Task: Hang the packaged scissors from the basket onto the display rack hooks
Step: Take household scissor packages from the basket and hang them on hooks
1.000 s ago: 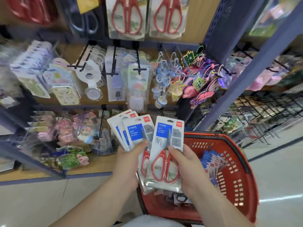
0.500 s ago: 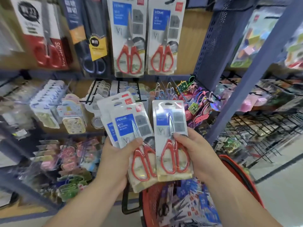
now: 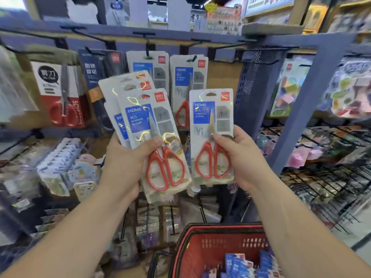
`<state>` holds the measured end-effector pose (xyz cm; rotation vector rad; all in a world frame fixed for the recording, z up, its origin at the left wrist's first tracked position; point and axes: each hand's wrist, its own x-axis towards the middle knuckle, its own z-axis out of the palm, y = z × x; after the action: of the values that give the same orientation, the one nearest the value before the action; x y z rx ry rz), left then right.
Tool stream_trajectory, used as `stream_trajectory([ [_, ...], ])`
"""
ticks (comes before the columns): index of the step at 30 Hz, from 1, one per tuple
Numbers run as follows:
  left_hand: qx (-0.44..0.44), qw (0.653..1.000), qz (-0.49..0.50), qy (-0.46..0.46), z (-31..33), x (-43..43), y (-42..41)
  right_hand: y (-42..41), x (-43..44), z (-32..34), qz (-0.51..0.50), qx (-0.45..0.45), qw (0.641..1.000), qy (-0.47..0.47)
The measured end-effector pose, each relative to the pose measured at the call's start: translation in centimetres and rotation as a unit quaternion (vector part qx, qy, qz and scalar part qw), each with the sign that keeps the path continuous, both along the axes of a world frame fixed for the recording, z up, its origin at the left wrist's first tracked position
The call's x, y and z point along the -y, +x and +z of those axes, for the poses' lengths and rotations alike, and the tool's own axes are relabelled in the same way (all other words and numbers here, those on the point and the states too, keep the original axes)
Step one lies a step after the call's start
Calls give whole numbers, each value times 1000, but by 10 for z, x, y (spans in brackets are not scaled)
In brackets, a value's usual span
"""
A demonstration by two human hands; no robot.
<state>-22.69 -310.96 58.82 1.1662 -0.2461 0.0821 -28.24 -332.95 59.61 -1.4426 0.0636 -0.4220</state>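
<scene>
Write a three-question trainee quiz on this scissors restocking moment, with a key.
1. True or false: the right hand holds a single pack.
2. Which hand holds several packs fanned out?
3. Multiple choice: the red basket is A) hung on a hook, B) low, below the hands, C) on the top shelf.

Key: 1 true; 2 the left hand, holding the fanned packs; 3 B.
</scene>
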Motion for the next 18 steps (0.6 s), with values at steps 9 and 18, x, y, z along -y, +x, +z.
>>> stream_trajectory([
  [9,10,999,4,-39,19,-9,15,56,-11,46,-32,45,998,-37],
  [18,5,999,-17,-41,12,-13,18,96,-11,49,-60,12,996,-58],
])
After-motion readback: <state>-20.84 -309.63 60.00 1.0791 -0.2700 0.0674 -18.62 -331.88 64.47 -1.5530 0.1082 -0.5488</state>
